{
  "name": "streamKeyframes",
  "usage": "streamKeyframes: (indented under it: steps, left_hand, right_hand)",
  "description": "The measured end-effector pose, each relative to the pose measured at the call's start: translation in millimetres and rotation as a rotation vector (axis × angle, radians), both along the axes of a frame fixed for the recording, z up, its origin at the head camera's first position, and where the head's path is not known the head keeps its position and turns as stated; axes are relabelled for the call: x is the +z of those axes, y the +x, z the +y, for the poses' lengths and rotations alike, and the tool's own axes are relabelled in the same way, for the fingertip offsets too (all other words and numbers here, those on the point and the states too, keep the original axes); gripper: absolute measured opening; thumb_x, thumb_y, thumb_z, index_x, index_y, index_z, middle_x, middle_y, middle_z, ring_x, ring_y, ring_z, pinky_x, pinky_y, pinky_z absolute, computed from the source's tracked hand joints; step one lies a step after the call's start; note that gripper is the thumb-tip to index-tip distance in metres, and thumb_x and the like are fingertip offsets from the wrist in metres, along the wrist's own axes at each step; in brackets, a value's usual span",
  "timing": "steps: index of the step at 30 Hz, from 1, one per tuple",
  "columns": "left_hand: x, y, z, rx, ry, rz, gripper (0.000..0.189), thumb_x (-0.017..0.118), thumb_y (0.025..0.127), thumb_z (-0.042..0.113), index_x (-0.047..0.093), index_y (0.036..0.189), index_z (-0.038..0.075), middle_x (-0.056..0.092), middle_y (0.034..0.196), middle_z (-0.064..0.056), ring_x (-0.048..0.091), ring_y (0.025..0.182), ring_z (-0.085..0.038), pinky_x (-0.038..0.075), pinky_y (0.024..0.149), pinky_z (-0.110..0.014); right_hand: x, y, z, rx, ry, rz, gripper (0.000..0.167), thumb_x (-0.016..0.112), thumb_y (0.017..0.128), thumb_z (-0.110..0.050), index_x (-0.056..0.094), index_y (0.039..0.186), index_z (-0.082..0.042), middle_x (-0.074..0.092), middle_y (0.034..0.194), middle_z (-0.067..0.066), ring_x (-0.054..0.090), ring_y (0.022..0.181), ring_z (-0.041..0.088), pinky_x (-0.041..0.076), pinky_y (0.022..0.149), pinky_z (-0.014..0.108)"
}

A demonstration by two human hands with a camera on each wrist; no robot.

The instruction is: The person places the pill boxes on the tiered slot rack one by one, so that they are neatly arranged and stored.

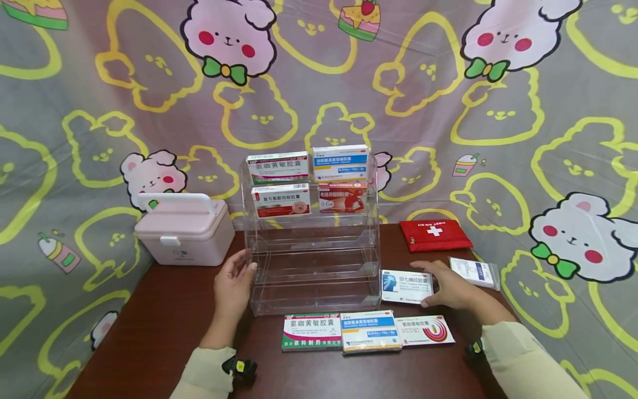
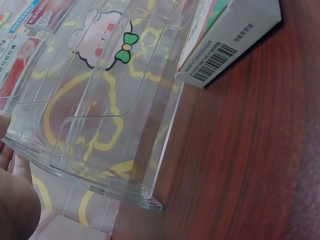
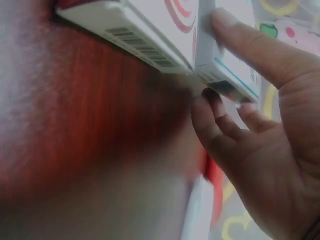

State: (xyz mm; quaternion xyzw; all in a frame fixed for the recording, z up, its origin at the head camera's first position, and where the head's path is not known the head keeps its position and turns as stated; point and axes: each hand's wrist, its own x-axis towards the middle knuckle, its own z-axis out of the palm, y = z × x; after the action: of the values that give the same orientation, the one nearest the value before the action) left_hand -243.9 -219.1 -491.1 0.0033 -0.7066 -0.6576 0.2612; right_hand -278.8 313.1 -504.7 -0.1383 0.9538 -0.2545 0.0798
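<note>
A clear tiered display rack stands in the middle of the table, and my left hand grips its left side edge. The left wrist view shows the thumb and fingers on either side of that edge. At the rack's lower right corner is a white medicine box with a blue picture. My right hand holds this box at its right end, thumb low and fingers over the top. In the right wrist view, the thumb lies against the box's face.
Four tiers' worth of shelving includes medicine boxes on the upper two tiers. In front lie a green-and-white box, a blue-and-white box and a box with pink rings. A pink case, red pouch and bagged box flank the rack.
</note>
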Motion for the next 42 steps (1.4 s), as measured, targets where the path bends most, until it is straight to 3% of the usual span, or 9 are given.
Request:
streamKeyframes:
  steps: [11, 15, 19, 25, 31, 34, 38, 42]
  left_hand:
    - [-2.2, -1.1, -0.8, 0.003, -0.006, 0.01, 0.039, 0.073, 0.101, -0.004, 0.066, 0.139, -0.007, 0.069, 0.142, -0.028, 0.064, 0.119, 0.008, 0.05, 0.106, -0.007]
    - [-1.4, 0.0, 0.7, 0.001, -0.006, -0.004, 0.04, 0.074, 0.101, -0.004, 0.066, 0.14, -0.007, 0.069, 0.143, -0.028, 0.063, 0.119, 0.007, 0.05, 0.106, -0.006]
    - [-0.8, 0.4, 2.3, -0.001, -0.008, -0.018, 0.041, 0.074, 0.101, -0.002, 0.066, 0.141, -0.006, 0.069, 0.144, -0.026, 0.064, 0.12, 0.005, 0.05, 0.106, -0.006]
    - [-2.0, -1.4, 0.4, 0.004, -0.001, 0.005, 0.039, 0.074, 0.101, -0.003, 0.067, 0.14, -0.006, 0.069, 0.142, -0.026, 0.064, 0.119, 0.006, 0.05, 0.106, -0.006]
    - [-0.2, -3.0, -1.3, 0.011, -0.029, 0.016, 0.041, 0.075, 0.1, -0.003, 0.066, 0.14, -0.006, 0.068, 0.142, -0.029, 0.066, 0.124, -0.003, 0.052, 0.105, -0.007]
    - [1.0, -2.8, -1.2, 0.008, -0.031, 0.023, 0.041, 0.075, 0.1, -0.002, 0.066, 0.14, -0.006, 0.069, 0.142, -0.027, 0.066, 0.126, -0.007, 0.052, 0.106, -0.008]
    - [0.7, -1.8, -1.1, -0.002, -0.022, 0.016, 0.041, 0.075, 0.101, 0.0, 0.066, 0.14, -0.005, 0.07, 0.143, -0.024, 0.065, 0.124, -0.002, 0.051, 0.107, -0.009]
    - [-1.2, -1.5, -1.5, -0.006, -0.017, 0.015, 0.041, 0.075, 0.101, -0.001, 0.066, 0.14, -0.006, 0.069, 0.143, -0.026, 0.064, 0.121, 0.003, 0.051, 0.107, -0.008]
  right_hand:
    - [5.8, 18.1, 8.9, -0.032, -0.045, 0.13, 0.058, 0.095, 0.084, -0.017, 0.065, 0.133, -0.018, 0.066, 0.125, 0.011, 0.06, 0.113, 0.032, 0.059, 0.098, 0.055]
    - [10.8, 26.3, 11.2, -0.042, -0.088, 0.154, 0.043, 0.089, 0.089, -0.009, 0.07, 0.127, -0.016, 0.072, 0.118, 0.008, 0.063, 0.104, 0.025, 0.061, 0.088, 0.038]
    - [16.2, 37.1, 17.2, -0.062, -0.166, 0.124, 0.034, 0.082, 0.094, -0.002, 0.07, 0.125, -0.011, 0.074, 0.117, 0.011, 0.067, 0.101, 0.024, 0.063, 0.076, 0.026]
    - [25.3, 50.4, 29.9, -0.136, -0.137, 0.167, 0.034, 0.08, 0.097, -0.006, 0.068, 0.128, -0.013, 0.071, 0.128, 0.019, 0.069, 0.111, 0.034, 0.068, 0.086, 0.041]
    - [61.8, 59.3, 39.4, -0.179, -0.18, 0.269, 0.04, 0.079, 0.1, -0.01, 0.066, 0.138, -0.008, 0.066, 0.133, 0.024, 0.068, 0.113, 0.045, 0.065, 0.077, 0.026]
    - [83.8, 61.5, 34.9, -0.196, -0.22, 0.321, 0.041, 0.077, 0.102, -0.011, 0.066, 0.142, -0.007, 0.064, 0.136, 0.023, 0.069, 0.111, 0.043, 0.064, 0.074, 0.02]
    - [111.6, 61.9, 16.8, -0.184, -0.271, 0.414, 0.038, 0.077, 0.103, -0.013, 0.069, 0.14, -0.01, 0.068, 0.134, 0.017, 0.072, 0.103, 0.018, 0.059, 0.074, 0.013]
    - [131.7, 57.3, -15.5, -0.099, -0.371, 0.497, 0.036, 0.077, 0.101, -0.007, 0.072, 0.137, -0.009, 0.069, 0.132, 0.012, 0.066, 0.097, -0.006, 0.058, 0.079, 0.006]
